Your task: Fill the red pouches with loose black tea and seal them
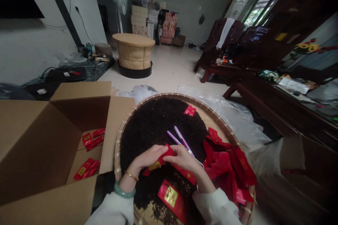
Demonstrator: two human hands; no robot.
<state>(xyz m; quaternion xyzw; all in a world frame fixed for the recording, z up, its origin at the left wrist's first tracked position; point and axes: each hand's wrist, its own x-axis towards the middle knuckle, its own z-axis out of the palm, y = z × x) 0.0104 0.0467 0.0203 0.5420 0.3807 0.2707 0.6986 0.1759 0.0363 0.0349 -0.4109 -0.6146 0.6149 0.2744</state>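
Both my hands hold a small red packet (pixel 155 166) with a gold label, above a round woven bamboo tray (pixel 121 126). My left hand (pixel 148 156) pinches it from the left, and my right hand (pixel 185 158) closes on its upper end. Dark loose leaves that look like tea (pixel 153 119) cover much of the tray. Just beyond my right hand lies a purple two-armed tool (pixel 181 139) like a hair straightener. Nearer me rests another red packet with a gold label (pixel 171 197). A heap of flat red packets (pixel 221 165) fills the tray's right side.
On the left stands an open cardboard box (pixel 116 130) with several red packets (pixel 87 168) inside. A small red packet (pixel 190 110) lies at the tray's far side. Clear plastic sheeting (pixel 224 112) spreads behind the tray. Dark wooden furniture (pixel 285 102) stands right; a round wicker stand (pixel 134 54) is farther off.
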